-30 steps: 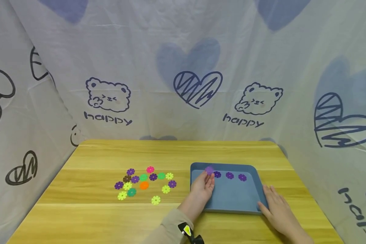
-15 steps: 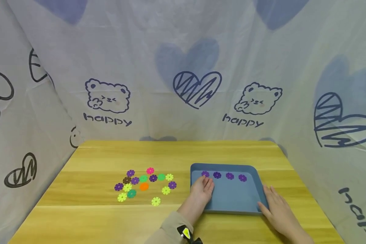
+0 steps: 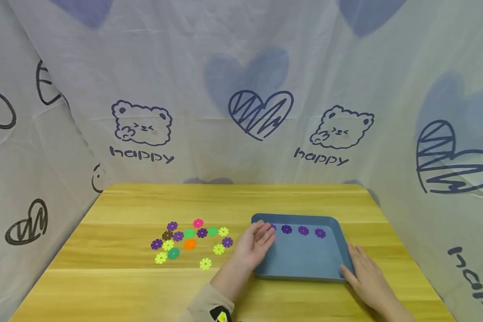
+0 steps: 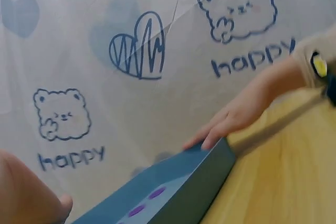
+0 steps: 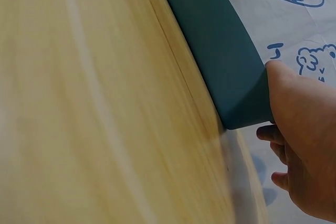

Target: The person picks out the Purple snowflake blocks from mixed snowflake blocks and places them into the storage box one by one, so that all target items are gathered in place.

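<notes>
Drew left hand (image 3: 252,246) back empty, with fingers relaxed, from the leftmost purple notched disc (image 3: 273,226), now just beyond that hand in the blue tray (image 3: 302,259) pinched by the right hand (image 3: 368,279), apparently completing a fourth placement.

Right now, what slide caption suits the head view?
Left hand near, right hand touching, a blue tray with a row of purple discs.
</notes>
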`<state>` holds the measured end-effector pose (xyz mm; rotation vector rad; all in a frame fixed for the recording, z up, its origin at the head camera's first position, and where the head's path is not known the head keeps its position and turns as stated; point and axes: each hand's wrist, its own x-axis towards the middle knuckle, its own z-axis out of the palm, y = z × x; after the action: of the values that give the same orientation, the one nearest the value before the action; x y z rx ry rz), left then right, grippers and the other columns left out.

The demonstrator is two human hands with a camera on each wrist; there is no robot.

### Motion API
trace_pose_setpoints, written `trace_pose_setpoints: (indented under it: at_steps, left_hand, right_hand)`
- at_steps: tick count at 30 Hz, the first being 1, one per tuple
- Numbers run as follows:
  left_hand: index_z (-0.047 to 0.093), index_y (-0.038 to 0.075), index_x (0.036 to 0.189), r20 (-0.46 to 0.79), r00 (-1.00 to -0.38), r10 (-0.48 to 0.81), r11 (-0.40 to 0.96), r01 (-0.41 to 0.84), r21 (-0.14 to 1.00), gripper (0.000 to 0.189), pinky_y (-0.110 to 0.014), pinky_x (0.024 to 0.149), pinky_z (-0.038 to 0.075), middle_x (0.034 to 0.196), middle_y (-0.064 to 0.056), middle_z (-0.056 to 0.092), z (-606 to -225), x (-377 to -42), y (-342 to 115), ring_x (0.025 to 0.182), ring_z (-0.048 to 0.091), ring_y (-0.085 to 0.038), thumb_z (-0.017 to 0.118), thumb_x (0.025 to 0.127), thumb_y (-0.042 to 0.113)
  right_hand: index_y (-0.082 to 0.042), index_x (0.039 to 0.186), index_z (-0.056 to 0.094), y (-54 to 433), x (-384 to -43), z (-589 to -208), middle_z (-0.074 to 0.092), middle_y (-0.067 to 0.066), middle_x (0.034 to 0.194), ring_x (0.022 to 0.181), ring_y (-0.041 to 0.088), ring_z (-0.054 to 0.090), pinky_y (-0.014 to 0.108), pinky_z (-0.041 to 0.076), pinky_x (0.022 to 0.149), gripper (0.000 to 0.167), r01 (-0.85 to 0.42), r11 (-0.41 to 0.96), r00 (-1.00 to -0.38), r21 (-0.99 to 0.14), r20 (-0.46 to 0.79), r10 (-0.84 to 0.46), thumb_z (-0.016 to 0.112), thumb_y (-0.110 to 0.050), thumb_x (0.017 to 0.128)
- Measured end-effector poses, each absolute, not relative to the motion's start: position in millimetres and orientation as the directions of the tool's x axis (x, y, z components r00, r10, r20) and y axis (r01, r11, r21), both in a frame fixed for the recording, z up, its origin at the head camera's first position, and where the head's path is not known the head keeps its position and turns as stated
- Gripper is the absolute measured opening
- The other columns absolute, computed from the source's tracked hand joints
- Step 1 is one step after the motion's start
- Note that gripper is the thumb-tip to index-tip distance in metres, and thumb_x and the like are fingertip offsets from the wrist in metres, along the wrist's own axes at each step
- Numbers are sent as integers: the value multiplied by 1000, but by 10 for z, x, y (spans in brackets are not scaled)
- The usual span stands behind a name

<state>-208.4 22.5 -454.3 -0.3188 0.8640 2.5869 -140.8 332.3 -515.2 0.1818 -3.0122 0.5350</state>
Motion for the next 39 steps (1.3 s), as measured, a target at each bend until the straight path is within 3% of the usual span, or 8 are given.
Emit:
trace_pose_setpoints:
  at_steps: [3, 7, 10, 14, 19, 24, 35, 39]
  left_hand:
    - [26, -2, 151, -273, -912, 307, -618, -409, 671, 55, -46, 119, 29, 153, -25, 32, -4542, -2130, 73, 142, 34, -38, 45, 102, 15]
    - [44, -1, 141, -233, -927, 294, -431, -347, 833, 46, -39, 106, 46, 129, -13, 59, -4591, -2255, -125, 116, 59, -25, 53, 98, 13]
    - [51, -2, 133, -205, -943, 261, -289, -279, 916, 41, -35, 93, 53, 109, -4, 65, -4619, -2347, -273, 97, 63, -16, 58, 96, 14]
    - [56, -1, 128, -134, -960, 245, -36, -147, 988, 37, -42, 91, 53, 107, -10, 66, -4628, -2445, -473, 95, 64, -22, 60, 95, 16]
    - [62, 3, 119, -90, -960, 264, 252, -22, 967, 28, -47, 90, 53, 109, -14, 65, -4659, -2524, -689, 99, 62, -28, 62, 94, 15]
    - [67, 4, 112, -49, -959, 278, 479, 94, 873, 23, -36, 79, 55, 106, -10, 68, -4755, -2584, -814, 93, 63, -22, 67, 91, 14]
    - [69, 4, 105, -101, -942, 320, 626, 131, 768, 23, -36, 79, 54, 98, -7, 68, -4942, -2618, -932, 91, 63, -20, 75, 84, 11]
    - [70, 4, 104, -88, -940, 329, 674, 168, 720, 25, -36, 78, 51, 96, -8, 62, -4993, -2641, -935, 86, 56, -19, 78, 80, 9]
  right_hand:
    - [7, 150, 25, 3339, -1397, -5154, 31, 31, 152, 141, 50, 26, 67, 24, 109, 71, -130, 930, -990, -344, 100, -101, 49, -38, 101]
    - [7, 149, 25, 3351, -1400, -5147, 32, 32, 152, 141, 50, 27, 67, 24, 108, 71, -130, 932, -990, -337, 103, -101, 49, -38, 101]
    - [7, 149, 25, 3348, -1405, -5130, 31, 32, 152, 141, 50, 26, 67, 24, 109, 71, -131, 933, -989, -335, 104, -101, 50, -38, 101]
    - [7, 149, 26, 3333, -1405, -5099, 33, 32, 151, 140, 50, 28, 67, 25, 108, 69, -144, 931, -986, -335, 128, -107, 51, -36, 100]
    - [7, 149, 26, 3322, -1411, -5063, 33, 32, 151, 140, 50, 28, 67, 25, 108, 69, -146, 930, -986, -336, 130, -108, 51, -36, 100]
    - [8, 148, 28, 3325, -1427, -5039, 35, 33, 149, 138, 51, 30, 67, 27, 107, 68, -158, 929, -982, -336, 153, -111, 52, -35, 100]
    - [7, 148, 28, 3330, -1420, -5068, 34, 31, 150, 139, 51, 29, 67, 27, 108, 70, -140, 927, -988, -349, 113, -107, 53, -36, 100]
    - [7, 149, 26, 3321, -1425, -5070, 33, 31, 151, 140, 51, 27, 67, 25, 108, 71, -123, 925, -991, -359, 88, -98, 52, -37, 100]
